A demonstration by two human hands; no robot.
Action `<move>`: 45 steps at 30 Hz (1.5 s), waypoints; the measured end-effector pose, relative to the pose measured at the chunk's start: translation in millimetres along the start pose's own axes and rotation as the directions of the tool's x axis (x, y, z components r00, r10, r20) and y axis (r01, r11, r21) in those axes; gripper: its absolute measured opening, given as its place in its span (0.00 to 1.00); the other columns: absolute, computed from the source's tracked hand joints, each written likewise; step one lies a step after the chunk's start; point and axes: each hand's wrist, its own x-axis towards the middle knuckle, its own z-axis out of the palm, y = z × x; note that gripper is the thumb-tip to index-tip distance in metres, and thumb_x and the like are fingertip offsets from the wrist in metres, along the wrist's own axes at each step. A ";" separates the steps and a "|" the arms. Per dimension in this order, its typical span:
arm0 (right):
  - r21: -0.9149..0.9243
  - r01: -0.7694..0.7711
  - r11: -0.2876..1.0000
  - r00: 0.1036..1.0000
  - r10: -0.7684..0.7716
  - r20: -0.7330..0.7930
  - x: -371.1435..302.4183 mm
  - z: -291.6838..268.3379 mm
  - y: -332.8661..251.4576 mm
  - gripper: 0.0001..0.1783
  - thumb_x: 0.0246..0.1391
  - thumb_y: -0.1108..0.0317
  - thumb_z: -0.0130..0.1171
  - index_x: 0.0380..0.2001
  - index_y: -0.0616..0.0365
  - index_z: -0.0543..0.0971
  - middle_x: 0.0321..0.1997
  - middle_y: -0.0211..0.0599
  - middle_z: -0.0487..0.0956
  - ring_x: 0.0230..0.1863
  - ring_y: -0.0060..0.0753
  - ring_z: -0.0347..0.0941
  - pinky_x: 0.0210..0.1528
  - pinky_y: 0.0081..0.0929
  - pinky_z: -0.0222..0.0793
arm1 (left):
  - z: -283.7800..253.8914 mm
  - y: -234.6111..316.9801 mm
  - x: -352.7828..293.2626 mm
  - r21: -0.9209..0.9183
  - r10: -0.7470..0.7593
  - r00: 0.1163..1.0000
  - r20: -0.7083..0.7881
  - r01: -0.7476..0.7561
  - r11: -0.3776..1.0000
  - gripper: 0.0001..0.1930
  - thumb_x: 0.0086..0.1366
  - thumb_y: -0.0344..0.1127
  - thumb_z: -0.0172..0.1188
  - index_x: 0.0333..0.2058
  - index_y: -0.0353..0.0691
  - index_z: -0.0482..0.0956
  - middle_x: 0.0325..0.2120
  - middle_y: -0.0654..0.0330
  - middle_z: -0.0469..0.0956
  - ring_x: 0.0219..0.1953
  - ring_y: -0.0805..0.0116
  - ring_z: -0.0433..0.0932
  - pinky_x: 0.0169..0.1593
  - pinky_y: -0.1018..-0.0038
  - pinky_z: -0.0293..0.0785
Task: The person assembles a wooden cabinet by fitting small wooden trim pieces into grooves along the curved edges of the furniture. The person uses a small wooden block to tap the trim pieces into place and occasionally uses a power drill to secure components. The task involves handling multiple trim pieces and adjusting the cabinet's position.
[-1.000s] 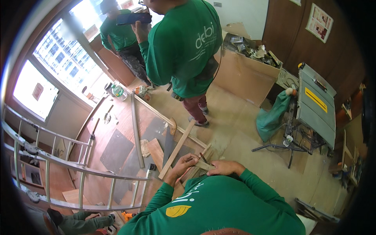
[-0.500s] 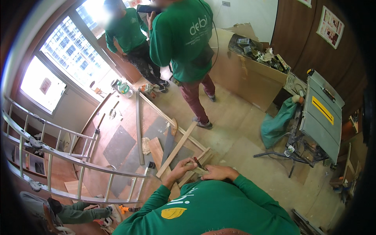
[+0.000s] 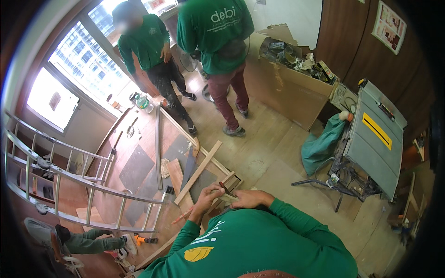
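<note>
Close in front of my chest, my left hand (image 3: pixel 209 198) is closed with its fingers pinched around a slim red-and-dark tool (image 3: pixel 225 188), whose exact kind I cannot make out. My right hand (image 3: pixel 251 199) meets it from the other side, fingers curled on a short pale strip (image 3: pixel 227 198) that looks like wood. The strip runs between both hands, just below the red tool. Beside my left wrist shows a thin red stick (image 3: pixel 182 215). A long wooden batten (image 3: pixel 198 172) lies beyond my hands across the wooden work surface (image 3: pixel 131 149).
An aluminium ladder (image 3: pixel 88 184) spans the left, with a person's legs (image 3: pixel 95 247) below it. Two people in green stand ahead near a big cardboard box (image 3: pixel 287 95). At right stands a table saw (image 3: pixel 374 134) with a green dust bag (image 3: pixel 320 143).
My view has shifted slightly. The person with their back to me has moved farther off, and the other has stepped toward the work surface. My hands still hold the strip and tool.
</note>
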 end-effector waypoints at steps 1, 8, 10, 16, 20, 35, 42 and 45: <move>0.003 0.018 1.000 1.000 -0.018 0.007 -1.8 -1.3 0.9 0.43 0.61 0.37 0.64 0.61 0.68 0.76 0.55 0.66 0.84 0.57 0.64 0.82 0.60 0.49 0.76 | 2.3 -0.6 -1.9 0.000 0.011 1.000 -0.009 -0.011 1.000 0.08 0.74 0.34 0.68 0.36 0.37 0.84 0.37 0.68 0.76 0.45 0.75 0.74 0.53 0.75 0.68; -0.037 0.057 0.998 0.983 -0.049 0.177 -8.6 -13.1 -20.2 0.45 0.61 0.36 0.62 0.62 0.70 0.75 0.58 0.68 0.82 0.60 0.64 0.80 0.61 0.48 0.75 | 6.8 -21.8 -33.1 -0.089 -0.046 0.989 -0.142 0.034 0.995 0.08 0.75 0.35 0.68 0.35 0.40 0.82 0.38 0.69 0.76 0.44 0.76 0.74 0.52 0.76 0.68; -0.092 0.054 0.994 0.977 -0.034 0.213 -3.4 -11.0 -20.6 0.45 0.61 0.36 0.61 0.62 0.70 0.75 0.58 0.67 0.82 0.60 0.64 0.80 0.61 0.48 0.74 | 9.1 -26.4 -41.9 -0.119 -0.047 0.983 -0.176 0.026 0.993 0.08 0.74 0.35 0.68 0.36 0.41 0.81 0.38 0.69 0.76 0.43 0.77 0.74 0.51 0.76 0.68; -0.158 0.101 0.982 0.967 -0.060 0.248 13.2 3.5 -12.5 0.44 0.61 0.37 0.60 0.59 0.71 0.77 0.56 0.66 0.82 0.58 0.63 0.81 0.59 0.49 0.74 | 19.1 -14.7 -63.9 -0.127 -0.065 0.964 -0.259 0.033 0.991 0.08 0.74 0.35 0.68 0.35 0.41 0.81 0.36 0.69 0.77 0.42 0.77 0.76 0.51 0.75 0.70; -0.152 0.118 0.981 0.959 -0.073 0.273 12.1 6.6 -18.4 0.42 0.62 0.38 0.60 0.60 0.70 0.76 0.59 0.64 0.81 0.59 0.63 0.80 0.61 0.50 0.74 | 9.9 -34.9 -74.7 -0.104 -0.048 0.951 -0.306 0.016 0.994 0.09 0.72 0.38 0.70 0.34 0.41 0.84 0.36 0.69 0.80 0.42 0.76 0.77 0.52 0.75 0.72; -0.142 0.169 0.975 0.965 -0.134 0.225 20.1 26.4 -4.8 0.39 0.58 0.37 0.66 0.55 0.64 0.80 0.53 0.61 0.84 0.54 0.63 0.82 0.57 0.50 0.77 | 5.6 -59.0 -85.8 0.091 0.129 0.930 -0.344 -0.104 0.990 0.11 0.69 0.40 0.73 0.38 0.39 0.86 0.52 0.62 0.83 0.59 0.68 0.78 0.67 0.68 0.69; -0.138 0.036 0.990 0.975 -0.004 0.223 21.6 22.4 -30.2 0.38 0.59 0.37 0.64 0.52 0.65 0.80 0.52 0.64 0.83 0.54 0.63 0.80 0.56 0.49 0.75 | 2.6 -38.1 -88.3 -0.023 0.053 0.944 -0.326 -0.064 0.998 0.12 0.71 0.42 0.72 0.37 0.39 0.86 0.40 0.66 0.82 0.49 0.73 0.77 0.56 0.71 0.71; -0.131 0.022 0.991 0.967 0.012 0.254 37.7 26.7 -52.0 0.35 0.61 0.39 0.65 0.51 0.65 0.79 0.50 0.63 0.83 0.52 0.60 0.80 0.55 0.47 0.74 | -10.2 -44.7 -99.4 -0.058 0.050 0.936 -0.348 -0.075 0.996 0.09 0.72 0.39 0.70 0.38 0.40 0.84 0.41 0.67 0.80 0.48 0.74 0.76 0.57 0.72 0.69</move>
